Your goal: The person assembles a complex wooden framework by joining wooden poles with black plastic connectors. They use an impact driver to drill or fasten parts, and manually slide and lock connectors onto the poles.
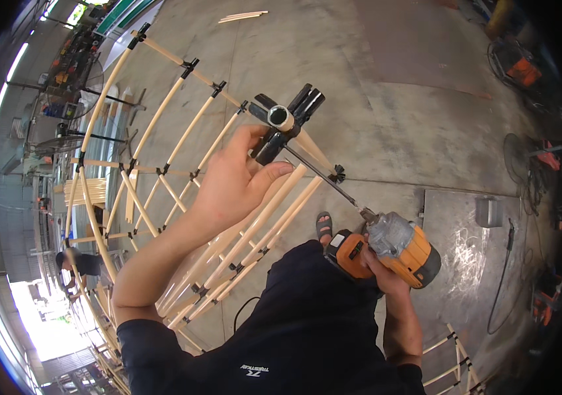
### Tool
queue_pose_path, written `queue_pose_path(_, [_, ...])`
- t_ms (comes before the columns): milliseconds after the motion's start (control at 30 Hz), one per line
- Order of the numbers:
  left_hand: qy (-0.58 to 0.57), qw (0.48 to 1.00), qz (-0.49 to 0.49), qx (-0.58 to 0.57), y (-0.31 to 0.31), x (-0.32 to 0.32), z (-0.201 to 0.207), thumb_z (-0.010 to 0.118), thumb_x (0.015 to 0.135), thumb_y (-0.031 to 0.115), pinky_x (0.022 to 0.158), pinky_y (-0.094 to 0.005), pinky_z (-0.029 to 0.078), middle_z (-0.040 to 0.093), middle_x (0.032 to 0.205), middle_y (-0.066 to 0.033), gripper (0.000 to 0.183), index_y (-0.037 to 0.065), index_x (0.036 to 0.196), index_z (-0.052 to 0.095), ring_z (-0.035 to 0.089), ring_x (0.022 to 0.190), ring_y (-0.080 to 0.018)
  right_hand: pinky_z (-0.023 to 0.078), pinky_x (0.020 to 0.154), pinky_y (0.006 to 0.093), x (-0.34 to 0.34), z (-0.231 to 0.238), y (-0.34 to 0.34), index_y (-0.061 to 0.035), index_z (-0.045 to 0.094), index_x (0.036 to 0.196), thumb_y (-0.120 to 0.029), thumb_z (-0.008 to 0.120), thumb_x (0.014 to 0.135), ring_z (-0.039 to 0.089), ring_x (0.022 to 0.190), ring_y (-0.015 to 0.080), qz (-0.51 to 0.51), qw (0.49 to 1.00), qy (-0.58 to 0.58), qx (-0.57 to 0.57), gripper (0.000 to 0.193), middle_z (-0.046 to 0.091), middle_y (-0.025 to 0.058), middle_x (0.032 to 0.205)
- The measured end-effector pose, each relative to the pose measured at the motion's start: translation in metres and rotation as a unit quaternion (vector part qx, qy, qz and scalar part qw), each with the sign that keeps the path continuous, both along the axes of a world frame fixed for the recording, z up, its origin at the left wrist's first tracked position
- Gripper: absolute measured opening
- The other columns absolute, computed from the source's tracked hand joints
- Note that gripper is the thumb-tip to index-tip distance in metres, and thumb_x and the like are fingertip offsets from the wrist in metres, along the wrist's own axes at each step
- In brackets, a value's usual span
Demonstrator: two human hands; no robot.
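My left hand (228,181) is closed around a black pipe joint (269,146), its thumb stretched along the near side. From that joint the open end of a cream pipe (281,118) points up toward me, and further black sleeves (307,104) stick out beside it. In my right hand (386,273) is an orange and grey cordless impact driver (402,247), gripped by its handle. Its long, thin bit (320,176) reaches up and left to the joint, with the tip beside the black clamp. Whether the tip sits in a screw is too small to tell.
A frame of cream pipes (162,138) with black joints stands to my left, and more pipes (248,257) run down below my left arm. Metal plate (468,263) covers the floor at right. A person (80,263) is at far left. Loose pipes (244,16) lie ahead.
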State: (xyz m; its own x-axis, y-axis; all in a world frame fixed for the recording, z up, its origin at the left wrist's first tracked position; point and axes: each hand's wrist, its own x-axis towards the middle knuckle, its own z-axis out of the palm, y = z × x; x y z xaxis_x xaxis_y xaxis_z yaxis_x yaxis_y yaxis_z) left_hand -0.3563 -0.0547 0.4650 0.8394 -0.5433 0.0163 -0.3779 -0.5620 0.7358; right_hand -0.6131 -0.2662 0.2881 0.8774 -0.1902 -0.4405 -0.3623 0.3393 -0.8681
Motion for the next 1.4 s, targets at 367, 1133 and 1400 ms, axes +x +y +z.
queue_pose_path(367, [-0.127,0.981,0.064,0.129,-0.016,-0.007,0.011,0.076,0.091,0.035,0.07,-0.0439,0.054,0.074,0.095,-0.0219,0.047,-0.001,0.116,0.061,0.072,0.079,-0.0398,0.052,0.083,0.0353,0.029,-0.02,-0.044,-0.011,0.069,0.105,-0.021,0.074,0.09,0.068,0.094,0.0215,0.147,0.759,-0.274,-0.571,0.018,0.073,0.0053,0.096])
queue_pose_path(1133, [-0.208,0.958,0.075,0.182,-0.023,-0.03,0.0,0.069,0.095,0.036,0.062,-0.0462,0.053,0.071,0.092,-0.0158,0.041,0.009,0.123,0.059,0.069,0.077,-0.0375,0.052,0.067,0.0401,0.069,0.079,-0.103,-0.0078,0.072,0.111,-0.016,0.072,0.074,0.069,0.077,0.0283,0.146,0.779,-0.406,-0.456,0.038,0.069,0.0082,0.084])
queue_pose_path(1400, [-0.21,0.954,0.095,0.193,-0.016,-0.019,0.0,0.071,0.091,0.021,0.064,-0.0466,0.053,0.071,0.097,-0.016,0.036,0.009,0.123,0.06,0.069,0.078,-0.038,0.054,0.07,0.0405,0.062,0.034,-0.098,-0.0086,0.076,0.105,-0.01,0.07,0.079,0.069,0.081,0.0284,0.073,0.757,-0.422,-0.493,0.027,0.07,0.0074,0.084])
